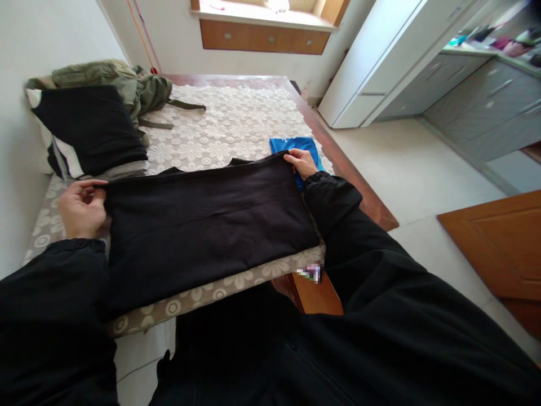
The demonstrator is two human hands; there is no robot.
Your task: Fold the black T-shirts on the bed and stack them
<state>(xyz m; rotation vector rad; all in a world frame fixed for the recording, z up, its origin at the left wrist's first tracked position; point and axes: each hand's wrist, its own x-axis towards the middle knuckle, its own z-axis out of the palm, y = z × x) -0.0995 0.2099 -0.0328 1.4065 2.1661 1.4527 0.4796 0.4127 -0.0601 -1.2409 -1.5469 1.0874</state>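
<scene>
A black garment [203, 220] lies flat and partly folded across the near end of a bed covered by a white lace spread [228, 124]. My left hand [82, 208] pinches the garment's far left corner. My right hand [301, 162] grips its far right corner, just over a folded blue cloth [296, 145]. Both of my arms are in black sleeves.
A stack of folded black and white clothes [91, 129] and an olive green jacket [127, 84] sit at the bed's far left by the wall. A white wardrobe [380, 62], grey drawers [486, 107] and a wooden door [502, 242] stand to the right across a tiled floor.
</scene>
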